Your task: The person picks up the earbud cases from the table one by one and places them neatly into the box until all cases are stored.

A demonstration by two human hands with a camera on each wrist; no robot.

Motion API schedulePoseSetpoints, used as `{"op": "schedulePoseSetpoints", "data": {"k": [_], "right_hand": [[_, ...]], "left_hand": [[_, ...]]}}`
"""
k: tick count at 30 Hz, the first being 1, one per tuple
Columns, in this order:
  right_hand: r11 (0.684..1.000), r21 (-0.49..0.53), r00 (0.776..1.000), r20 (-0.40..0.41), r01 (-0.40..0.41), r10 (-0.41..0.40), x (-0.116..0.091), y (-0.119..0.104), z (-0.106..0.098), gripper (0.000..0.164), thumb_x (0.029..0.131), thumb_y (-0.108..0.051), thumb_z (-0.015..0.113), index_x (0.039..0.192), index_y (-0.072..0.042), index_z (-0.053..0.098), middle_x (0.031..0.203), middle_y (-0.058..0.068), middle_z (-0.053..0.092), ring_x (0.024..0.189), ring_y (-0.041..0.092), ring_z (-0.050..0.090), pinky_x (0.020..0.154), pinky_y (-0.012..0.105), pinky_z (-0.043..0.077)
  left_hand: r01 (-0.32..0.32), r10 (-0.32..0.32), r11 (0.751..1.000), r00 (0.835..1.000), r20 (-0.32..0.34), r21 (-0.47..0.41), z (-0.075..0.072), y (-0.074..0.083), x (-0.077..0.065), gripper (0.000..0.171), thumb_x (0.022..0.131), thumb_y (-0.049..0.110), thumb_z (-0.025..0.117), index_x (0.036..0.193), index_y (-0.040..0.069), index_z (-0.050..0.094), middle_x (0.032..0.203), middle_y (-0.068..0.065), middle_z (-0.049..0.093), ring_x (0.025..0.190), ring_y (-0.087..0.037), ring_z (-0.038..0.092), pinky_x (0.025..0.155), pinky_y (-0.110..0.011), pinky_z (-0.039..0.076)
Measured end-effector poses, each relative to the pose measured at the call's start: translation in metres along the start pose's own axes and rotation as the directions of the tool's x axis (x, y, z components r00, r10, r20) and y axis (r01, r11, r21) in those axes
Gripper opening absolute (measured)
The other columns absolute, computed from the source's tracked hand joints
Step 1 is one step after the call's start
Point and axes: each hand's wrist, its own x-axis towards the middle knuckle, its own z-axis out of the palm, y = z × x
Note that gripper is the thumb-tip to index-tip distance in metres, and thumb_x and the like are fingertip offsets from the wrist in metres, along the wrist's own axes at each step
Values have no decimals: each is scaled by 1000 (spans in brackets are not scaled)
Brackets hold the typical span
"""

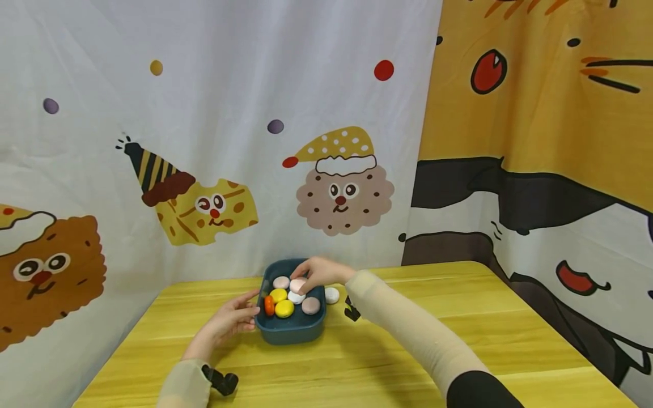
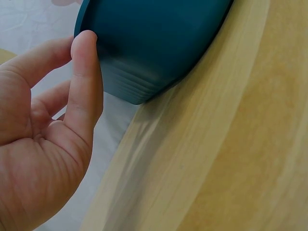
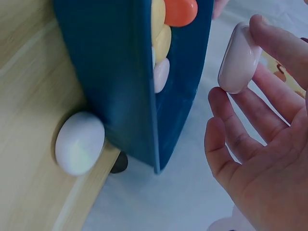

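A dark blue box [image 1: 291,335] stands on the table. Inside lie several smooth, rounded pieces: yellow pieces [image 1: 284,309], an orange piece [image 1: 269,305], a white piece [image 1: 296,297] and pale pink pieces [image 1: 310,306]. My left hand [image 1: 232,318] is at the box's left side; its thumb [image 2: 85,62] and index finger meet at the rim. Over the box, my right hand [image 1: 322,271] pinches a pale pink rounded piece [image 3: 239,60] between thumb and fingertips. Another white rounded piece [image 3: 80,143] lies on the table, just right of the box.
The wooden table [image 1: 408,334] reaches back to a printed curtain [image 1: 214,113] close behind the box. A yellow and black cartoon cloth [image 1: 541,119] hangs along the right side. Small black wrist mounts [image 1: 220,381] are on both arms.
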Motion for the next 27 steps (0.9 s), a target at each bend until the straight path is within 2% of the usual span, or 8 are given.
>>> {"op": "schedulePoseSetpoints", "data": {"k": [8, 15, 22, 27], "right_hand": [[1000, 14, 999, 36, 20, -20, 10, -10, 11, 45, 80, -19, 81, 122, -10, 68, 118, -4, 65, 98, 13, 61, 77, 22, 52], [999, -33, 999, 44, 22, -21, 13, -19, 17, 42, 79, -20, 82, 119, -15, 70, 115, -6, 66, 95, 5, 61, 81, 20, 50], [996, -79, 997, 62, 44, -40, 16, -21, 25, 44, 80, -20, 81, 121, -9, 69, 117, -6, 66, 100, 5, 59, 84, 18, 48], [993, -109, 996, 72, 55, -47, 18, -21, 31, 43, 80, -20, 81, 121, -11, 70, 117, -7, 66, 101, 6, 59, 84, 17, 48]], "left_hand": [[6, -6, 1000, 1000, -10, 11, 0, -1, 1, 71, 96, 8, 60, 154, 2, 19, 103, -10, 48, 68, -11, 57, 67, -25, 57], [-6, 6, 1000, 1000, 1, 27, -1, -2, 2, 68, 97, 7, 57, 154, 2, 19, 102, -9, 47, 68, -9, 57, 66, -24, 56], [-13, 13, 1000, 1000, 7, 29, -2, -2, 3, 68, 98, 7, 57, 154, 2, 18, 101, -8, 49, 67, -10, 57, 65, -23, 56], [-12, 12, 1000, 1000, 5, 17, -1, -3, 3, 70, 97, 6, 58, 154, 1, 18, 100, -8, 49, 65, -9, 57, 64, -23, 56]]}}
